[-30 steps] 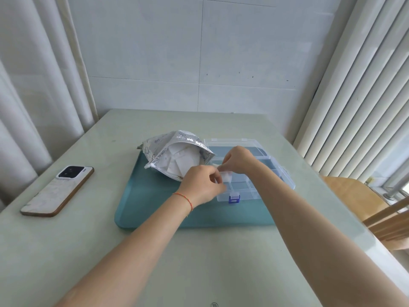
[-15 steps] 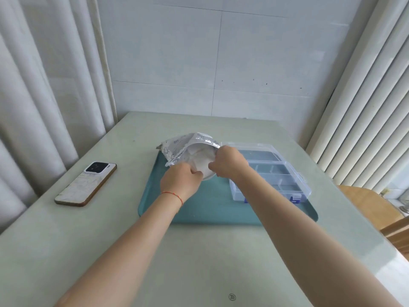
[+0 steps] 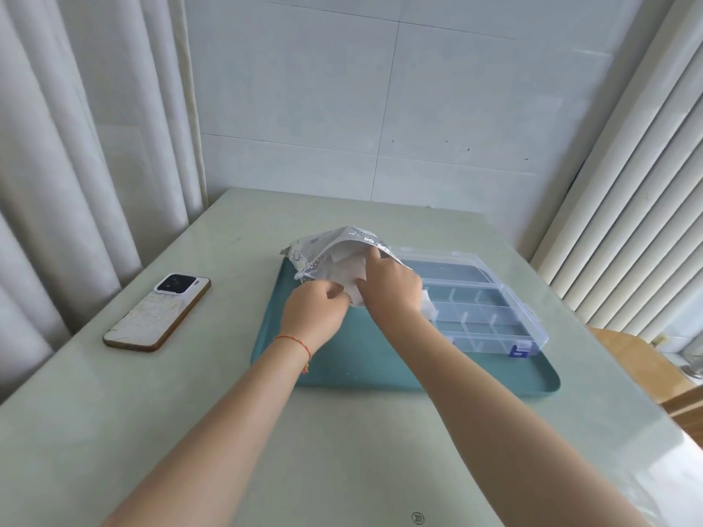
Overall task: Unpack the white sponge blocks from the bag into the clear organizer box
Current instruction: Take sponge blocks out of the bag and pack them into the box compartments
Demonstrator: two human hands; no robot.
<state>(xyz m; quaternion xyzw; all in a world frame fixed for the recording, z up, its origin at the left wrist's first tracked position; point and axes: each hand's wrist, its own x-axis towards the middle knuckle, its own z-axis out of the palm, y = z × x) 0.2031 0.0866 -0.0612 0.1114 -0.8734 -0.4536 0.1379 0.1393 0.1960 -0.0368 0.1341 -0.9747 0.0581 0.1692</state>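
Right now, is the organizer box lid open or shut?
Open. The clear organizer box has its lid folded back flat behind it on the teal tray, and the divider compartments show uncovered.

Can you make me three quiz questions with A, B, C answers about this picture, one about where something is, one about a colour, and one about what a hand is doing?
1. Where is the phone?
A. on the table, left of the tray
B. in the organizer box
C. under the bag

2. What colour is the tray?
A. red
B. teal
C. yellow

3. What is the right hand doing?
A. lying flat on the table
B. holding the phone
C. reaching into the bag

Answers: 1 A, it lies on the bare table beside the tray. 2 B, its surface is blue-green. 3 C, its fingers are inside the bag's mouth.
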